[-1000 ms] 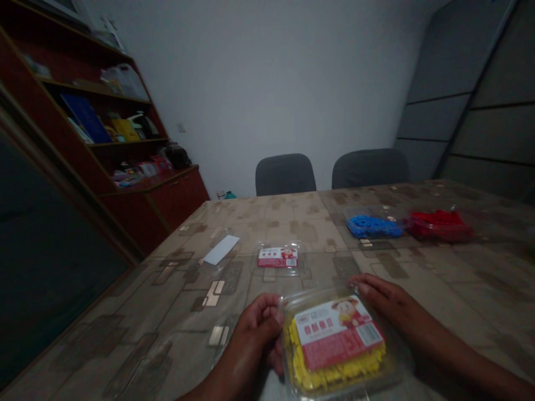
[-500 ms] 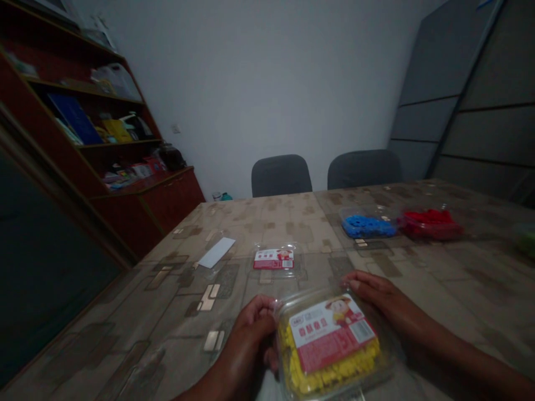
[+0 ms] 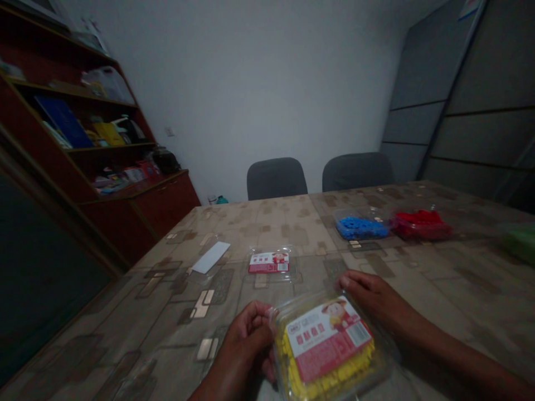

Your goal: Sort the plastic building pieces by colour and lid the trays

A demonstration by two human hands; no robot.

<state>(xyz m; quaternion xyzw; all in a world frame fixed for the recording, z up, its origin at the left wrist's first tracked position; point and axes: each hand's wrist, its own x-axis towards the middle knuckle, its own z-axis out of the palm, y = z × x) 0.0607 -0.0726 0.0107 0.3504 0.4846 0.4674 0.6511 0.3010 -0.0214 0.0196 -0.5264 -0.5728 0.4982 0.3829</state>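
Note:
A clear plastic clamshell box [image 3: 330, 348] full of small yellow pieces, with a red and white label on its lid, lies on the table right in front of me. My left hand [image 3: 246, 341] has its fingers curled and pinching the box's left rim. Against the far right corner of the lid rests my right hand [image 3: 370, 296], fingers bent over the edge.
An empty clear box with a red label [image 3: 268, 262] and a clear lid with a white card [image 3: 211, 257] lie further out. Boxes of blue [image 3: 361, 227], red [image 3: 420, 225] and green [image 3: 520, 240] pieces stand at right. Two grey chairs [image 3: 276, 177] sit behind the table [image 3: 125, 334]; a shelf [image 3: 83, 145] is left.
The view has drifted slightly right, bringing the green box into sight. Both hands stay on the yellow box, which has shifted a little toward me.

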